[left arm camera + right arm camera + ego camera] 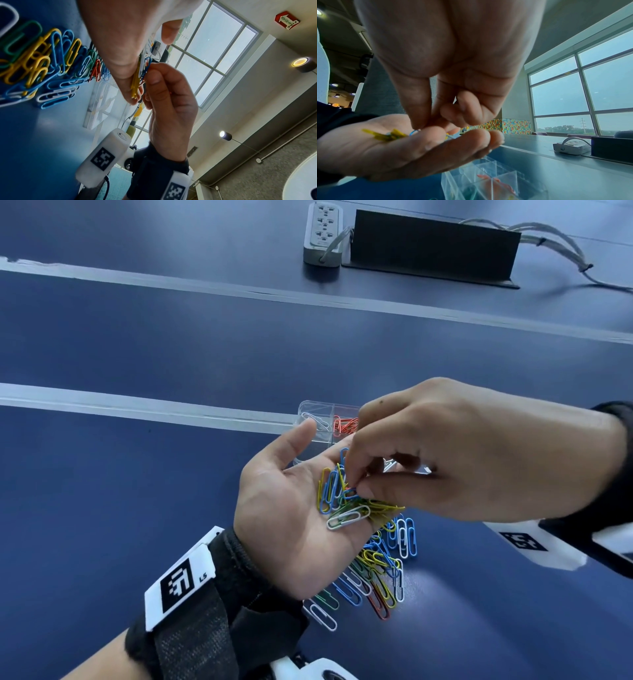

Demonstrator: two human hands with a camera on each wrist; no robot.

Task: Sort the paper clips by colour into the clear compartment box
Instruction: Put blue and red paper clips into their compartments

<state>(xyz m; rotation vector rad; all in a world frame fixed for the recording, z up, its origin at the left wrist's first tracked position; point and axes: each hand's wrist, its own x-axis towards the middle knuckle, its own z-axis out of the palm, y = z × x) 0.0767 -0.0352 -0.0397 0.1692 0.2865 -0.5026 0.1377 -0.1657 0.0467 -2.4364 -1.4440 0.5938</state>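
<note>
**Right grip picking from a palmful of clips over the box**

Your blue counter (137,491) carries everything here, crossed by pale strips. At its far side sit a white power strip (323,232) and a black panel (433,248) just beside it.

Your left hand (291,518) lies palm up above the counter, its grip apart: fingers nearly straight, only gently cupped, carrying a small heap of paper clips (346,498) in yellow, blue, green and white. A white one lies at the near edge of that heap.

Your right hand (479,453) hangs over the left palm from the right. Its grip is together: thumb and forefinger tips meet down in the heap, the other fingers curled in behind. They appear to pinch a blue clip; from the right wrist view a blue loop shows just under the fingertips (421,125), though it is too small to be certain which clip is caught.

The clear compartment box (315,409) stands on the counter just beyond your left fingertips, partly hidden by both hands. One far compartment holds white clips (317,421); the one to its right holds red clips (346,426). The nearer compartments are covered by your hands in the head view, and their contents cannot be told.

The loose pile (373,570) of unsorted clips lies on the counter beneath your left hand's heel, mixed blue, yellow, green, white and red.
</note>
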